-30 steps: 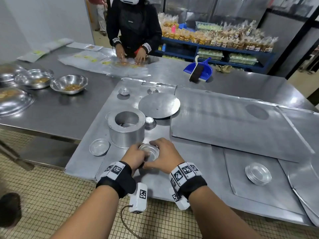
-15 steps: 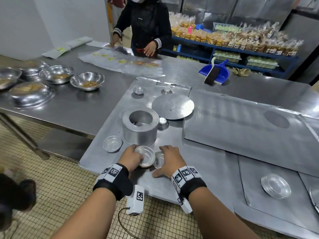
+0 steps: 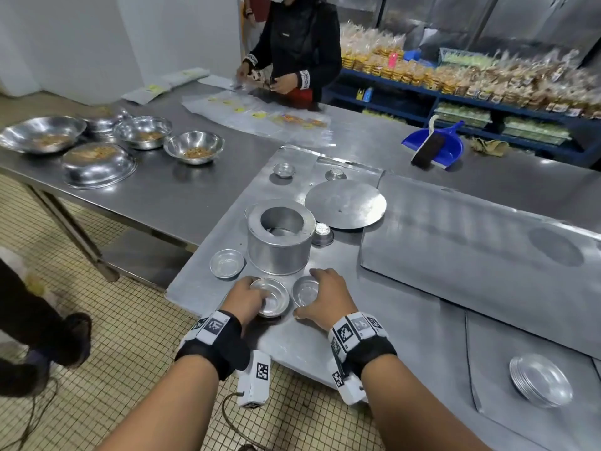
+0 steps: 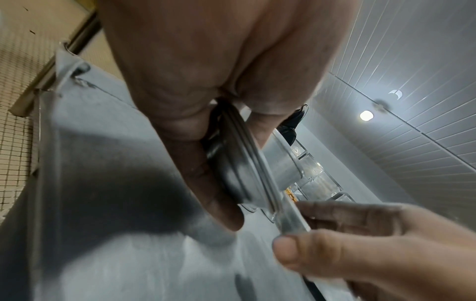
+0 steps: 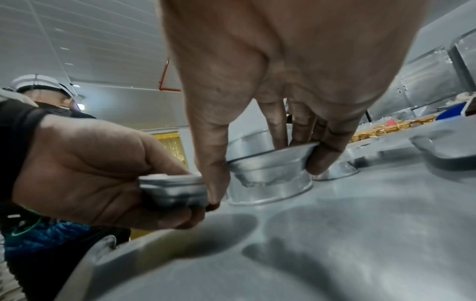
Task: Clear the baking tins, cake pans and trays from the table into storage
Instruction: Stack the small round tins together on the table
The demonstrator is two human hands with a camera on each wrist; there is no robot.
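Observation:
Small round metal tins lie on the tray-covered table. My left hand [image 3: 255, 299] grips a short stack of small tins [image 3: 271, 299] at the table's near edge; in the left wrist view the stack [image 4: 242, 173] is tilted between thumb and fingers. My right hand [image 3: 310, 296] pinches another small tin [image 3: 305, 289] just to the right, thumb on one side and fingers on its far rim [image 5: 270, 169]. A tall round cake pan [image 3: 279, 236] stands right behind both hands. Single tins [image 3: 226, 262] [image 3: 322, 234] sit beside it.
A flat round disc [image 3: 344, 203] and two more little tins [image 3: 284, 170] lie further back. Large flat trays [image 3: 471, 255] cover the right side, with a stack of shallow tins [image 3: 540, 380]. Steel bowls [image 3: 194, 147] sit far left. A person [image 3: 299, 50] works opposite.
My hands have drawn apart: they were together on one tin, and now the left holds the stack while the right grips a separate tin beside it. The view has shifted left.

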